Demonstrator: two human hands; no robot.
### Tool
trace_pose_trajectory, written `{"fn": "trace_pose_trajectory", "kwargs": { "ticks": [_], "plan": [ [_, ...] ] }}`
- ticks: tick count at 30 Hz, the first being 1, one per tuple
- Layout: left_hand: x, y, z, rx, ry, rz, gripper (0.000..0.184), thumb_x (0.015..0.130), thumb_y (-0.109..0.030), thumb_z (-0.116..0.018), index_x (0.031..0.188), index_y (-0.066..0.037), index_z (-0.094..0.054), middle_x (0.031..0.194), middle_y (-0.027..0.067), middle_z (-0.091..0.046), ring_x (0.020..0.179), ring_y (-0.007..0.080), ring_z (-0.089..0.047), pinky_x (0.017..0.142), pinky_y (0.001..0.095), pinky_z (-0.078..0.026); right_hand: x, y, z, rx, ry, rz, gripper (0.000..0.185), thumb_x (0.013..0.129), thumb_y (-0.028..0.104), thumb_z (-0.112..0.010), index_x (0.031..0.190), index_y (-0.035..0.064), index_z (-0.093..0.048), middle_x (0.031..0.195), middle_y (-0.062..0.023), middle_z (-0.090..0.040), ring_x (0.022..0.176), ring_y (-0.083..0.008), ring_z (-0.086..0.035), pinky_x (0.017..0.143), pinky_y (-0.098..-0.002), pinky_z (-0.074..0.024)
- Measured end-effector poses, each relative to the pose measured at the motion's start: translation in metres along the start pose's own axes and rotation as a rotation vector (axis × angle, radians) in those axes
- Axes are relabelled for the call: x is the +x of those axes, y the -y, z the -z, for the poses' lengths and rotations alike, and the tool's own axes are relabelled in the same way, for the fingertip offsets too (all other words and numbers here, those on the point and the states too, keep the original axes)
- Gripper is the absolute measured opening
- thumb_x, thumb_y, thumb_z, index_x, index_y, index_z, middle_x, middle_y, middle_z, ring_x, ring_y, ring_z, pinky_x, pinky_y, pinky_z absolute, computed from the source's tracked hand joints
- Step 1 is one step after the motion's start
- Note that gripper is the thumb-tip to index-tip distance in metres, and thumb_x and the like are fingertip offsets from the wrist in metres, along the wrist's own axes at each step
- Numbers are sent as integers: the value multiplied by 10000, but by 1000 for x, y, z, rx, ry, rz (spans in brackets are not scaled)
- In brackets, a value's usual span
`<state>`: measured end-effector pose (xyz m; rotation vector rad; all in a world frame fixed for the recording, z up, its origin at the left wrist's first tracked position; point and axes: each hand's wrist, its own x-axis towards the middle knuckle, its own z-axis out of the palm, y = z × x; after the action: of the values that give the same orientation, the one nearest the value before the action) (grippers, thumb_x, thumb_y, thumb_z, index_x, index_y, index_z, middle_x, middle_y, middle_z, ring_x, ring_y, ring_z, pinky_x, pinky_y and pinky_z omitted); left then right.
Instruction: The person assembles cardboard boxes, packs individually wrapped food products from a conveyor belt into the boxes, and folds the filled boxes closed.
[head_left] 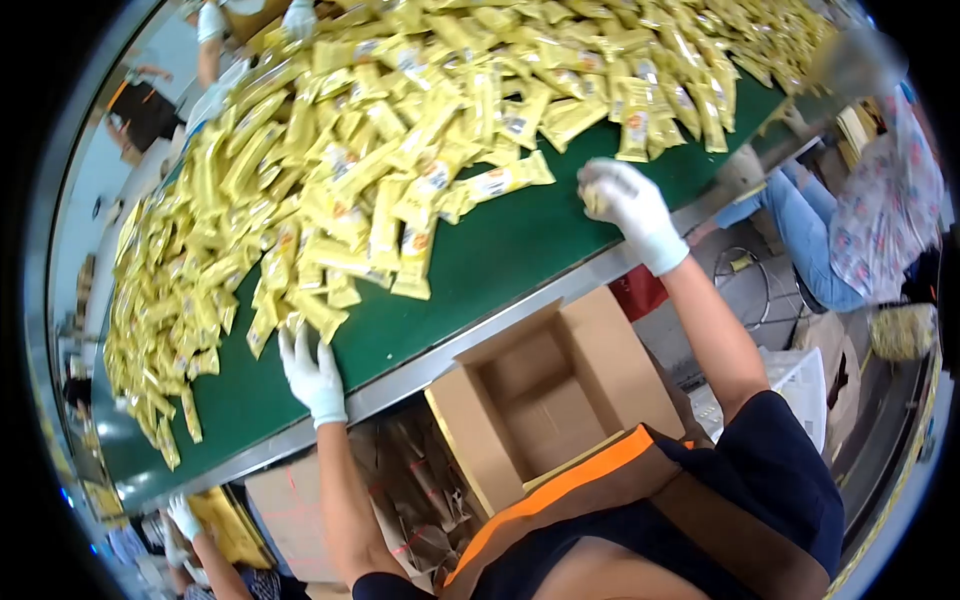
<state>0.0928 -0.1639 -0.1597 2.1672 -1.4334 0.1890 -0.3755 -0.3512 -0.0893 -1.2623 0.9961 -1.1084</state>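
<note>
Yellow wrapped packets (400, 150) lie heaped across the green belt (480, 260). My left hand (313, 378), in a white glove, is at the heap's lower edge; its fingers are spread and its fingertips touch or nearly touch a packet (318, 314). My right hand (622, 200), also gloved in white, is over the belt to the right of the heap. Its fingers are curled round something small and yellowish, mostly hidden. One packet (500, 182) lies between my right hand and the heap's middle.
An open cardboard box (550, 400) stands below the belt's metal edge (400, 385), in front of my body. Folded brown cardboard (415, 480) is to its left. A seated person (870, 220) is at the right, with a white crate (800, 390) nearby. Other gloved workers are at upper and lower left.
</note>
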Motion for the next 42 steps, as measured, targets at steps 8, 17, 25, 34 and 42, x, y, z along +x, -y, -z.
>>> {"fn": "trace_pose_trajectory", "kwargs": {
  "ticks": [8, 17, 25, 34, 42],
  "plan": [
    [-1, -10, 9, -43, -18, 23, 415, 875, -178, -618, 1275, -65, -612, 1460, 191, -441, 1295, 368, -467, 1070, 406, -386, 101, 33, -128, -641, 114, 210, 523, 847, 528, -644, 1028, 37, -669, 925, -117, -682, 786, -230, -656, 712, -339, -527],
    [-1, -6, 7, -76, -22, 4, 427, 886, -184, -624, 1287, -42, -598, 1466, 192, -434, 1304, 366, -464, 1077, 414, -381, 110, 24, -140, -602, 201, 228, 428, 795, 393, -670, 973, 3, -670, 935, -147, -696, 827, -269, -665, 773, -360, -525],
    [1, -2, 1, -34, -25, -34, 479, 886, -214, -616, 1339, -71, -559, 1483, 188, -413, 1303, 371, -457, 1069, 418, -384, -4, 19, -2, -713, 52, 74, 383, 797, 321, -712, 1061, 46, -677, 999, -121, -709, 873, -212, -674, 822, -332, -529],
    [15, -116, 30, -79, -53, -361, 472, 830, -159, -655, 1285, -73, -568, 1349, 201, -527, 1233, 368, -500, 1033, 429, -404, 69, 29, -99, -1093, 304, 257, 561, 803, 412, -628, 1285, 129, -577, 1206, -163, -625, 1093, -332, -604, 946, -394, -481],
    [79, -242, -25, -72, 712, -504, 847, 763, -374, -764, 1482, -187, -358, 1315, 212, -560, 1186, 379, -545, 967, 403, -462, 32, 3, -57, -1025, 317, -3, 805, 719, 389, -737, 1431, 181, -427, 1011, -139, -692, 898, -313, -668, 794, -390, -530]
  ]
}}
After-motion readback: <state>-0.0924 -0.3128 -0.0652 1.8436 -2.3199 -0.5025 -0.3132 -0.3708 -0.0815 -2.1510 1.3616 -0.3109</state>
